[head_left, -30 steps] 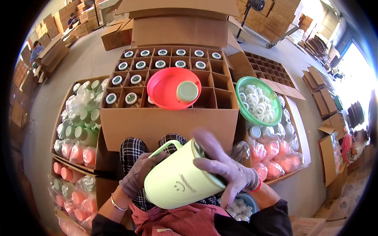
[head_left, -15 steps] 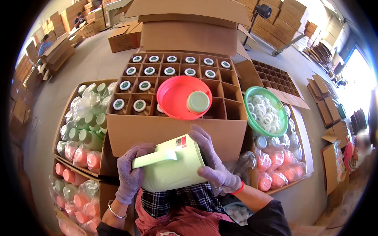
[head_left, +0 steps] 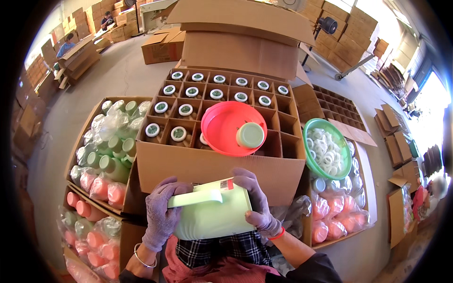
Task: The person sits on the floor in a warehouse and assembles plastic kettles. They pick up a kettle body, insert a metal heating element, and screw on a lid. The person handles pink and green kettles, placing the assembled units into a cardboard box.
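Between my gloved hands lies a pale green plastic jug point(head_left: 214, 216) on its side, its handle up and toward the left, a small red-and-white label near its right end. My left hand point(head_left: 163, 210) wraps the jug's left end beside the handle. My right hand point(head_left: 257, 203) grips the right end, fingers over the top edge and thumb on the near side. Just beyond stands a divided carton point(head_left: 219, 172) with several white-rimmed, green-centred tops in its cells. A red round basin point(head_left: 219, 127) rests on the dividers, holding a light green cup point(head_left: 250, 135).
At right, a green basket point(head_left: 347, 165) of white rings sits on a carton of bagged pink and clear pieces point(head_left: 335, 228). Cartons at left hold green containers point(head_left: 113, 167) and pink ones point(head_left: 96, 240). Farther off are stacked boxes point(head_left: 358, 33), a fan point(head_left: 328, 25) and two people.
The whole scene has shifted slightly right and down in view. Both hands still hold the jug, which is now a little more level.
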